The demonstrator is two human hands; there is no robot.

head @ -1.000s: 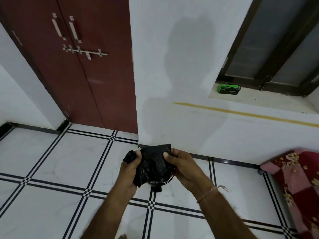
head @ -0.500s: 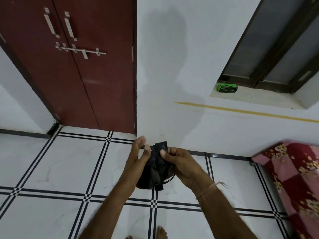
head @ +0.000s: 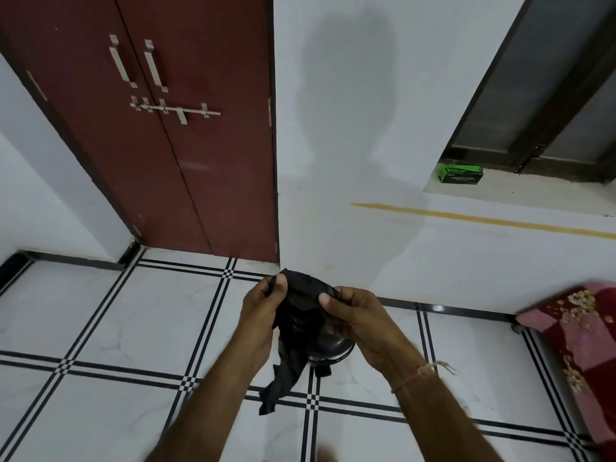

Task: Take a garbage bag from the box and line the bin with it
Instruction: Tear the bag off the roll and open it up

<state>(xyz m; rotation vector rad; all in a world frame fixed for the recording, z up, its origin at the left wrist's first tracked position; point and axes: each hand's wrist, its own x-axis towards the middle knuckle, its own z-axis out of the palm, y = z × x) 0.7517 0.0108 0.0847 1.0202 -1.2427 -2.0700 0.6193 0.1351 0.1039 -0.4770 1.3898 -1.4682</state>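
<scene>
Bag, black and crumpled, hangs between your two hands above the tiled floor, its loose tail drooping toward the floor. Your left hand pinches the upper left edge between thumb and fingers; your right hand grips the upper right part, thumb on top. Below the bag, partly hidden by it, stands the dark bin on the floor, near the wall. Well apart, the green box sits on the window ledge, at its left end.
</scene>
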